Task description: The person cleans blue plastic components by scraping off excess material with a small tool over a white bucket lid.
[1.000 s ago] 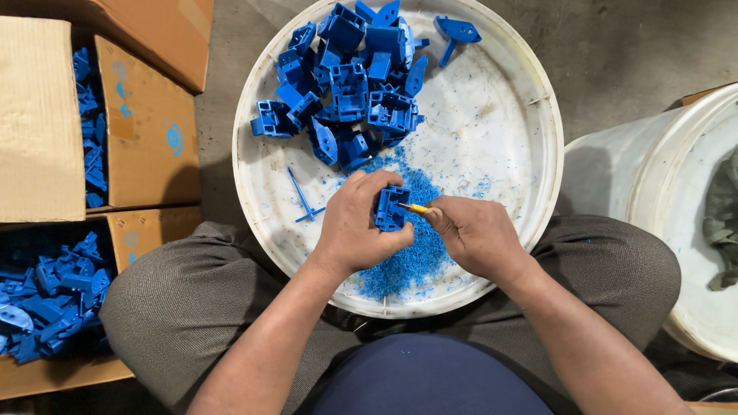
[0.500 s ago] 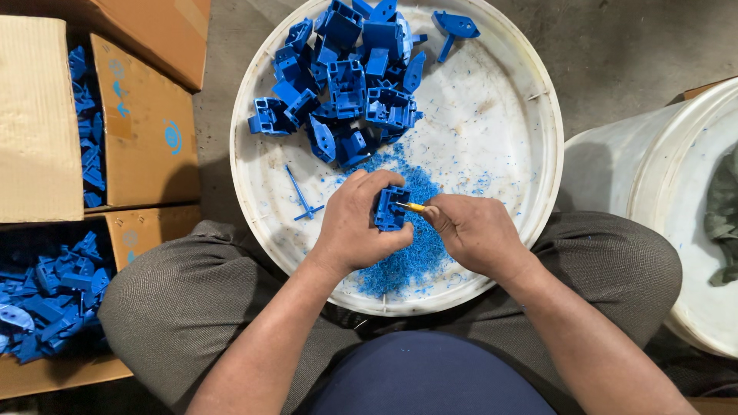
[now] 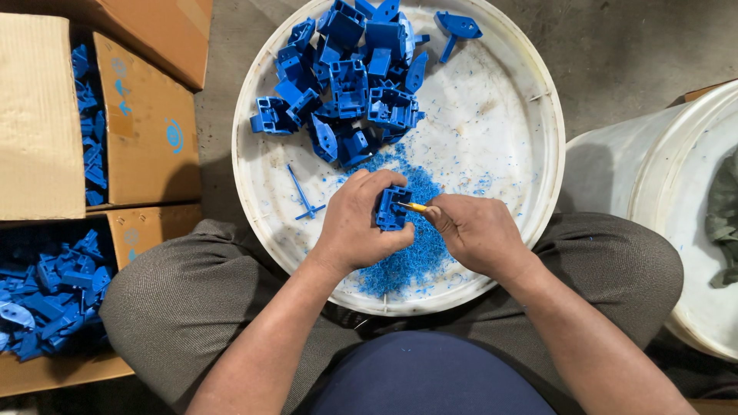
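Note:
My left hand grips a small blue plastic part over a round white tray resting on my lap. My right hand holds a small yellow-tipped tool with its tip pressed against the part's right side. Under both hands lies a mound of blue plastic shavings. A heap of several similar blue parts fills the tray's far side, and a thin blue stick piece lies on the tray to the left of my left hand.
An open cardboard box with blue parts stands at the left. A second box full of blue parts sits at the lower left. A white bucket stands at the right. The floor is grey concrete.
The view has shifted slightly. Both hands stay together on the part, with the tool tip still working at its edge.

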